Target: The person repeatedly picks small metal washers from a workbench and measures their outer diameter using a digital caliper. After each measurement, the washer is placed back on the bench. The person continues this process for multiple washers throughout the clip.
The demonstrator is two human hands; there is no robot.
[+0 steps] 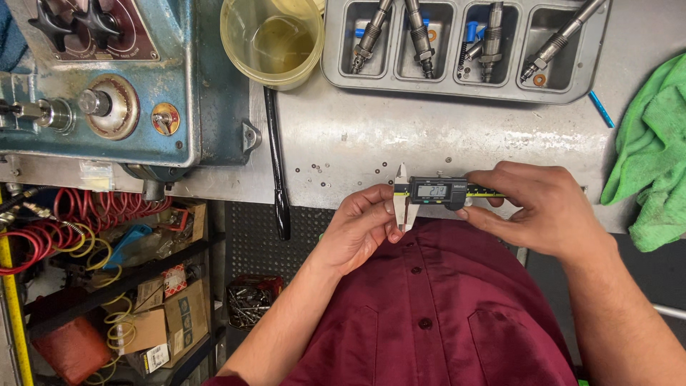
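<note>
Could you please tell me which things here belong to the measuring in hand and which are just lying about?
In hand:
digital caliper, held by the left hand at its jaws and the right hand at its slider.

Lying about:
grey tray of metal injector-like parts
yellowish plastic cup
green cloth
blue machine
black rod

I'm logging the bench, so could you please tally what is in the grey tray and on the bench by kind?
Metal injector-like parts in the grey tray: 4, first at
Yellow plastic tubs: 1
Green cloths: 1
Digital calipers, held by left hand and right hand: 1
Total: 7
</note>
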